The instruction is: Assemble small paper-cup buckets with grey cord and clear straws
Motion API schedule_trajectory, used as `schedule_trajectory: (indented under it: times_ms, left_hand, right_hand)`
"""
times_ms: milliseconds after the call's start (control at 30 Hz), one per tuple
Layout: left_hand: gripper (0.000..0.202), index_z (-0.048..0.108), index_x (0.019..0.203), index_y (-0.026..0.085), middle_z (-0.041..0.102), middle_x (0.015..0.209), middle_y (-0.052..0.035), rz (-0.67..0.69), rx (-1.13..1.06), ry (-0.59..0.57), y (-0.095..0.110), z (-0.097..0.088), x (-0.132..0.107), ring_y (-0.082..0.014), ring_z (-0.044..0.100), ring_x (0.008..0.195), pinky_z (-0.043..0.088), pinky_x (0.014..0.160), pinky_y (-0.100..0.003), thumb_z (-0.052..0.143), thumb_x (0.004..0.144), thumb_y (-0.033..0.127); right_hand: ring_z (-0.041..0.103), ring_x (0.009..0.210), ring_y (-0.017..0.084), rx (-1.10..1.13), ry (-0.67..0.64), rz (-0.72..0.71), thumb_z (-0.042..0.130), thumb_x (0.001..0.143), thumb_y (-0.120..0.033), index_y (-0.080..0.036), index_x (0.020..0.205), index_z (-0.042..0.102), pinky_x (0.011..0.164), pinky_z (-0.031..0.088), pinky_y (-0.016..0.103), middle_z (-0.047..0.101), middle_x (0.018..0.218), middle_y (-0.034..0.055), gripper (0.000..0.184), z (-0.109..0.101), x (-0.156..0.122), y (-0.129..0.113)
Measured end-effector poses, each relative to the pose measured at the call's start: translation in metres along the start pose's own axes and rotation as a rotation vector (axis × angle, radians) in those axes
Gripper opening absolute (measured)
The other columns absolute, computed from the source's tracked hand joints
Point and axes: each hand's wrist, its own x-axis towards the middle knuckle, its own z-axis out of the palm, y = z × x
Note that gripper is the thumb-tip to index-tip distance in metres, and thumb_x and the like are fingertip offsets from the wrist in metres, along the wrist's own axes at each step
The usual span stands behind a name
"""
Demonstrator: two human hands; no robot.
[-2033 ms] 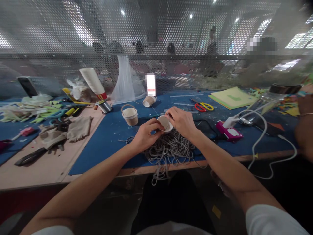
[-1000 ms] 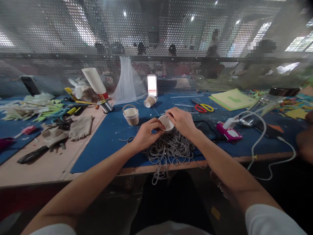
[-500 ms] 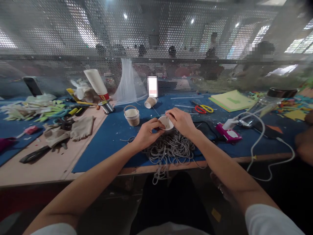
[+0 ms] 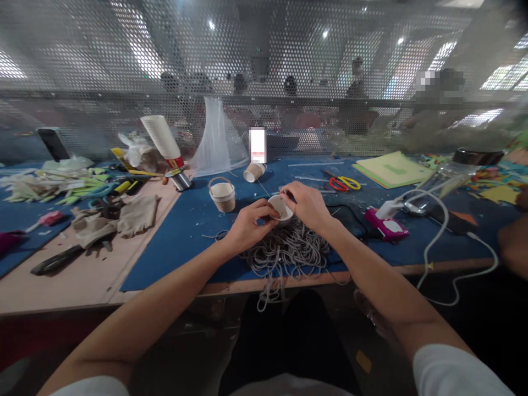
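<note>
My left hand is closed on the near left side of a white paper cup, its fingertips at the rim. On the right side of the same cup my right hand grips the rim, with thumb and forefinger pinched together. The cup is tilted so its inside shows; its outer side is mostly hidden by my fingers. Below my hands lies a tangled heap of grey cord, some of it hanging over the table edge. To the left stands a cord-wrapped cup with a handle. Behind lies another wrapped cup on its side.
Scissors with red and yellow handles lie behind my right hand. A magenta device with white cables sits right, near a clear jar. Left are stacked paper cups, gloves and paper scraps. A perforated screen closes the back.
My right fingers have shifted very slightly at the cup's rim. Both hands keep their hold on the cup, and the things on the table stay where they were.
</note>
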Motion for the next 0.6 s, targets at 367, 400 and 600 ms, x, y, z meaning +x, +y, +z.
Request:
schedule_trajectory:
  times_ms: [367, 400, 600]
  left_hand:
    - [0.01, 0.069, 0.087, 0.016, 0.065, 0.094, -0.0067, 0.008, 0.002, 0.007, -0.0032, 0.0022, 0.0001, -0.0174, 0.064, 0.09, 0.051, 0.08, -0.03, 0.061, 0.085, 0.011]
    - [0.01, 0.069, 0.087, 0.016, 0.065, 0.094, -0.0068, 0.009, 0.0, 0.008, -0.0035, 0.0024, 0.0002, -0.0175, 0.064, 0.09, 0.051, 0.079, -0.03, 0.06, 0.085, 0.011]
    - [0.011, 0.069, 0.088, 0.017, 0.065, 0.094, -0.0064, 0.016, -0.024, 0.011, -0.0026, 0.0034, 0.0016, -0.0174, 0.064, 0.09, 0.051, 0.081, -0.031, 0.059, 0.086, 0.011]
  right_hand:
    - [0.062, 0.087, 0.018, -0.107, -0.064, 0.004, 0.051, 0.095, -0.019, -0.017, 0.099, 0.064, 0.069, 0.036, 0.028, 0.069, 0.097, 0.0072, 0.013, -0.0012, 0.0038, -0.0033]
    - [0.062, 0.086, 0.019, -0.114, -0.068, 0.006, 0.052, 0.095, -0.018, -0.017, 0.099, 0.064, 0.069, 0.036, 0.028, 0.07, 0.097, 0.0071, 0.013, -0.0009, 0.0044, -0.0033]
    - [0.062, 0.081, 0.018, -0.143, -0.087, -0.007, 0.053, 0.093, -0.017, -0.018, 0.095, 0.062, 0.066, 0.034, 0.029, 0.07, 0.094, 0.0071, 0.01, -0.0002, 0.0092, -0.0035]
